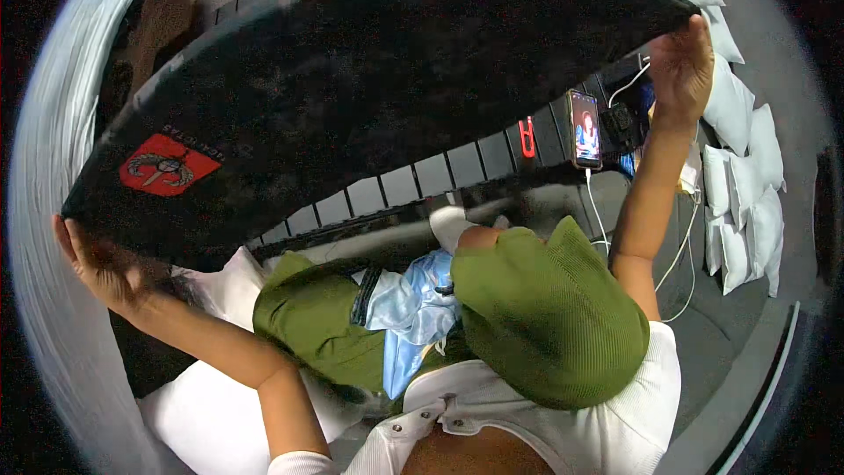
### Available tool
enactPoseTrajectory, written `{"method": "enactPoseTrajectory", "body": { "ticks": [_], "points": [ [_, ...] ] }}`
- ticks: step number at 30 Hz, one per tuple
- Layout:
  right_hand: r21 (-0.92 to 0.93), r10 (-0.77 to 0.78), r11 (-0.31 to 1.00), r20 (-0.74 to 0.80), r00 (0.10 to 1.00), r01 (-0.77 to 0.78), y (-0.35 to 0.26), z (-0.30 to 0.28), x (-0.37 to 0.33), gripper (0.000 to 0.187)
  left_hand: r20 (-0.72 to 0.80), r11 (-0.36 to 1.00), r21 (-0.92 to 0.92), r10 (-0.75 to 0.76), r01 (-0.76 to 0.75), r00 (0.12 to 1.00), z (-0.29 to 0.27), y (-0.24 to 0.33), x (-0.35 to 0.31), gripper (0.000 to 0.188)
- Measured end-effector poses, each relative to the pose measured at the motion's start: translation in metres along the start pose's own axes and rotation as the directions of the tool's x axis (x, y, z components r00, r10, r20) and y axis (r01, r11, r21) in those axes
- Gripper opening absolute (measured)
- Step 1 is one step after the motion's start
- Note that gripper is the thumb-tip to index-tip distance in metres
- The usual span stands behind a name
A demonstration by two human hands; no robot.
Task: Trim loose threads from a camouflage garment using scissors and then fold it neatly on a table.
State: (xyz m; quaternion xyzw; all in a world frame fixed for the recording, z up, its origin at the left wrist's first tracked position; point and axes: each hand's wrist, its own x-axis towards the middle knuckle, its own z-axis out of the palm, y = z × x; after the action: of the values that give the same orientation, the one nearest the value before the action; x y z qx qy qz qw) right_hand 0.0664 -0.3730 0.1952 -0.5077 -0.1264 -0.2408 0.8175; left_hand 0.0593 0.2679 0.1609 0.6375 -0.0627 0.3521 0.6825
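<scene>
A wide black cloth (pixel 369 97) is stretched out in front of me, with a red printed emblem (pixel 167 164) near its left end. My left hand (pixel 105 273) is closed on its lower left corner, and my right hand (pixel 686 70) pinches the upper right corner. Between the hands the cloth hangs in a broad curve and hides much of what lies behind it. On my lap, over olive green clothing (pixel 325 325), rests a shiny light blue cloth (pixel 418 299) beside a dark band (pixel 365 295).
Beyond the cloth is a dark slatted surface (pixel 431 176). It bears a phone (pixel 585 129) with a lit screen and white cable (pixel 596 211), and a red object (pixel 527 137). White pillows (pixel 743 185) pile up at the right. A pale curtain (pixel 53 211) hangs at the left, above a white bundle (pixel 211 418).
</scene>
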Motion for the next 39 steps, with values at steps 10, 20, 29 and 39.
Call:
{"method": "enactPoseTrajectory", "body": {
  "ticks": [10, 20, 29, 39],
  "points": [
    [-0.342, 0.548, 0.801, 0.086, 0.832, -0.492, 0.050, -0.019, 0.023, 0.028, 0.152, 0.897, -0.010, -0.435, 0.442, 0.887, 0.062, -0.077, 0.007, 0.040],
    [-0.482, 0.491, 0.797, 0.163, 0.856, -0.365, 0.129, -0.013, 0.064, 0.016, 0.239, 0.781, -0.068, -0.592, 0.621, 0.770, 0.073, -0.154, 0.043, 0.034],
    [-0.619, 0.454, 0.746, 0.203, 0.867, -0.246, 0.085, -0.031, 0.019, 0.024, 0.287, 0.920, 0.133, -0.392, 0.369, 0.874, 0.029, -0.122, 0.007, 0.034],
    [-0.701, 0.645, 0.609, 0.164, 0.747, -0.372, 0.052, 0.003, 0.029, 0.017, 0.246, 0.726, 0.464, -0.656, 0.507, 0.714, 0.027, -0.089, 0.011, 0.025]
  ]
}}
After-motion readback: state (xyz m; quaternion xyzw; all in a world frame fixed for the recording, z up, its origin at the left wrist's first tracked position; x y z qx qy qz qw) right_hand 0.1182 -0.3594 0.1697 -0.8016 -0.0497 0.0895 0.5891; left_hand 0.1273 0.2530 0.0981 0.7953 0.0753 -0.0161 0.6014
